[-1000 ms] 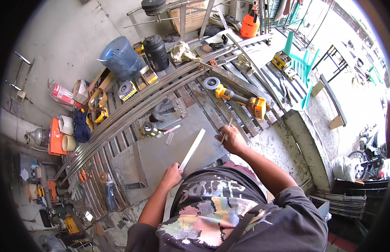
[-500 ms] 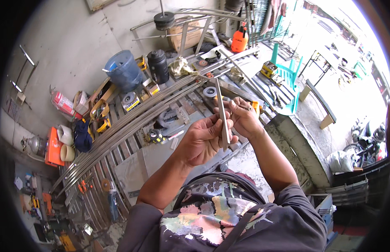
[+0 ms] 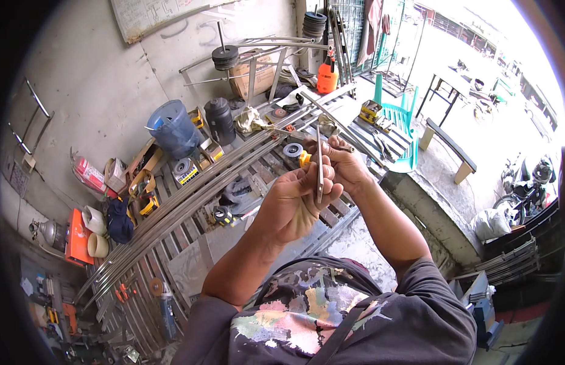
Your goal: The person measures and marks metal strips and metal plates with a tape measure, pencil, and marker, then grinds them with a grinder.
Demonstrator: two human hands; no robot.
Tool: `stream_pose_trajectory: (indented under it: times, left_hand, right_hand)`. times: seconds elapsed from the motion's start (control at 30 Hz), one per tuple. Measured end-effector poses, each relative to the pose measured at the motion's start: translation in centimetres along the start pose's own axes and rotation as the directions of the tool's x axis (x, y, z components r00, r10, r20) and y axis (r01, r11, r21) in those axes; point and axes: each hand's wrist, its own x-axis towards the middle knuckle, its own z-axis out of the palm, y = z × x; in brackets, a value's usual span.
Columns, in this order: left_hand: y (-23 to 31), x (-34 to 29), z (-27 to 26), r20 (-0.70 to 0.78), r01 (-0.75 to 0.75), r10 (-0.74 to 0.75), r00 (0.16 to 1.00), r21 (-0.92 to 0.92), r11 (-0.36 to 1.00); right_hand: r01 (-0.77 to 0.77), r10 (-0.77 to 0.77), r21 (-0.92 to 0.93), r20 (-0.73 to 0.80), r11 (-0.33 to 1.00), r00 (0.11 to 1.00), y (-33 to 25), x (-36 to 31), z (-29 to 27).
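Upright in front of my chest is a narrow flat metal bar (image 3: 319, 176), its thin edge turned mostly toward me. My left hand (image 3: 298, 198) is closed around its lower part, thumb and fingers on opposite sides. Just right of the bar, my right hand (image 3: 346, 164) is closed, its fingers curled near the bar's upper half. A slim rod-like piece (image 3: 352, 149) pokes out of its grip; its kind is not clear, and most of it is hidden. Behind the hands, a grinding disc (image 3: 293, 150) and a yellow tool part (image 3: 304, 159) lie on the slatted metal bench (image 3: 173, 237).
Long metal tubes (image 3: 191, 182) run across the bench. A tape measure (image 3: 222, 215) lies left of my hands, an angle grinder (image 3: 165, 307) at lower left. A blue bucket (image 3: 173, 131) and black jug (image 3: 220, 120) stand behind; a green chair (image 3: 404, 118) stands right.
The bar has turned from showing its broad face to showing more of its edge. Both hands keep their grip, and the view has tilted up, bringing more wall into sight.
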Motion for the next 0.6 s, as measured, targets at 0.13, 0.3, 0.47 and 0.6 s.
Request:
stream_pose_trajectory:
  times: [0.13,0.3,0.47,0.6]
  left_hand:
    - [0.0,-0.1,1.1,-0.159,0.018,0.008,0.987,0.161,0.987]
    - [0.0,0.0,1.0,-0.155,0.015,0.003,0.988,0.113,0.993]
    - [0.4,-0.1,-0.1,-0.102,-0.005,0.007,0.995,0.018,1.000]
    - [0.6,-0.3,-0.5,-0.051,-0.004,-0.001,0.999,-0.099,0.995]
  right_hand:
    - [-0.003,0.003,-0.018,-0.002,1.000,1.000,0.1,0.1,-0.4]
    - [-0.008,0.008,-0.005,-0.008,1.000,1.000,0.0,0.1,-0.3]
    - [-0.027,0.027,0.026,-0.009,0.999,1.000,0.3,0.6,-0.7]
    - [-0.027,0.026,0.045,0.032,0.999,0.999,0.4,0.6,-0.2]
